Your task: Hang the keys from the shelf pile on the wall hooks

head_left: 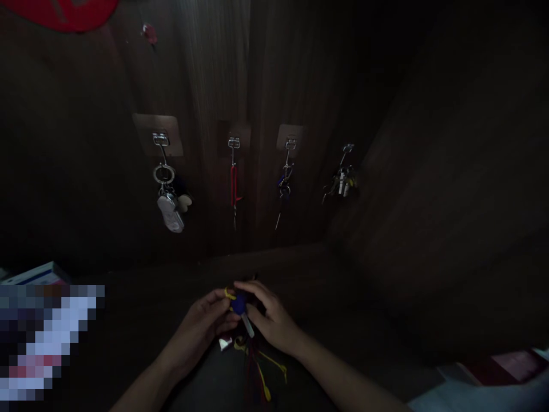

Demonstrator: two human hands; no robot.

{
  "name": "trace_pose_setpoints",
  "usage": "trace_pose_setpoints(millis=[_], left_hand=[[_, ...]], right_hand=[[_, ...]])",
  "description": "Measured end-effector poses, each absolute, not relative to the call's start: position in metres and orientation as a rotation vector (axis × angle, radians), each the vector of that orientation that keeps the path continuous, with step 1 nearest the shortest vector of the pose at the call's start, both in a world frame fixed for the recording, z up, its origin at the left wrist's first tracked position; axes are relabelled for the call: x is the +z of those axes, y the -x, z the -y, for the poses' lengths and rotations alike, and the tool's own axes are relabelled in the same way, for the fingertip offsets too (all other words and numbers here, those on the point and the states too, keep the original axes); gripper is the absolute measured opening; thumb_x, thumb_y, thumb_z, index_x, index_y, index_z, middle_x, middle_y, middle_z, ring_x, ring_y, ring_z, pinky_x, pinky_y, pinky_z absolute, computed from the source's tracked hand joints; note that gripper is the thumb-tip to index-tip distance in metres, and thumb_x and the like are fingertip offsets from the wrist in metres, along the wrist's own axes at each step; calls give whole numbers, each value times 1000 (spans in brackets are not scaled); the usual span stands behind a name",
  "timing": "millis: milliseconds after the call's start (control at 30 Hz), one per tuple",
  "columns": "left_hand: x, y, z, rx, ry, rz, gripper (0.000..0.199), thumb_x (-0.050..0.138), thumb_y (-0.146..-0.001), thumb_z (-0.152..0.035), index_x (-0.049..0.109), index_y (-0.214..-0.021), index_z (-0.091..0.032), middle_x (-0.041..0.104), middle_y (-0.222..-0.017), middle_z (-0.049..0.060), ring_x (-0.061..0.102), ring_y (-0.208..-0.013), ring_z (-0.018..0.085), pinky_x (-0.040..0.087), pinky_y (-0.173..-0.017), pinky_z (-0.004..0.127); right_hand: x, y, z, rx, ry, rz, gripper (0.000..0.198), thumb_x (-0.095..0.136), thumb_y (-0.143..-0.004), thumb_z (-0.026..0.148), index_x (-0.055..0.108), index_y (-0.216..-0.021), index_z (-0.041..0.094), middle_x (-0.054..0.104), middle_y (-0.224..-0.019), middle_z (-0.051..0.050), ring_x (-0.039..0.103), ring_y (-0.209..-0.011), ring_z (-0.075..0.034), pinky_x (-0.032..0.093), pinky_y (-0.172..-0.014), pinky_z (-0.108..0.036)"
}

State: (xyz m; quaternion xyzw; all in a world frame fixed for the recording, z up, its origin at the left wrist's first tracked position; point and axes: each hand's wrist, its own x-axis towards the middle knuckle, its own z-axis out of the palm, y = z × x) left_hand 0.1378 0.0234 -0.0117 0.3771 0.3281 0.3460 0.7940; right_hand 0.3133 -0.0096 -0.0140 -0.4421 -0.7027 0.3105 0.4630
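Observation:
Low in the middle of the head view, a key (239,306) with a blue head and a pale blade sits between my two hands. My left hand (210,315) pinches a yellow cord (230,294) beside the key's head. On the other side, my right hand (266,312) has its thumb and fingers closed about the key. Yellow and dark red strings (262,369) dangle below the hands. A small shiny white piece (225,343) shows under my left fingers; its kind is unclear in the dim light.
Along the dark wood wall hang a silver key ring bunch (170,209), a red strap (234,186), a blue-tagged key ring (283,187) and another key bunch (343,182), each on a metal hook. A box (40,274) lies at left, a red item (501,369) at right.

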Motion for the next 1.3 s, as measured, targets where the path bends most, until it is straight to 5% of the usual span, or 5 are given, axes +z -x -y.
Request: trace_pose_setpoints(millis=[467,667,900,1100,1300], left_hand=[[-10,-139,-25,852,-960,-849,29,72,-71,-37,64,-91,-19,69,-85,3,65,-80,17,49,-76,29],[-12,-139,-26,809,-1219,-979,30,67,-73,-37,65,-98,-21,67,-83,0,59,-74,16,46,-64,25],[-7,-139,-26,943,-1417,-1011,42,66,-70,-34,61,-111,-25,65,-113,5,57,-107,24,44,-87,32],[-3,-142,-20,746,-1371,-912,20,66,-72,-37,68,-83,-20,70,-74,0,62,-69,17,47,-64,25],[-9,-146,-18,704,-1255,-862,25,71,-68,-39,66,-79,-18,65,-67,-2,56,-58,12,41,-54,21]], right_hand=[[-26,-320,5,350,1093,1822,15,56,-82,18,65,-94,23,63,-89,-6,58,-85,-18,47,-76,-32],[-21,-317,2,842,1201,1394,17,56,-81,33,59,-72,19,59,-67,0,56,-66,-14,45,-64,-25],[-18,-316,-1,1208,1161,1193,29,63,-73,46,57,-73,17,56,-60,2,53,-53,-10,40,-50,-21],[-17,-313,1,1209,1165,1260,34,62,-73,50,56,-68,17,53,-51,5,48,-45,-8,38,-47,-20],[-20,-313,1,1174,1185,1213,36,64,-72,52,55,-66,18,53,-54,5,46,-46,-7,37,-46,-20]])
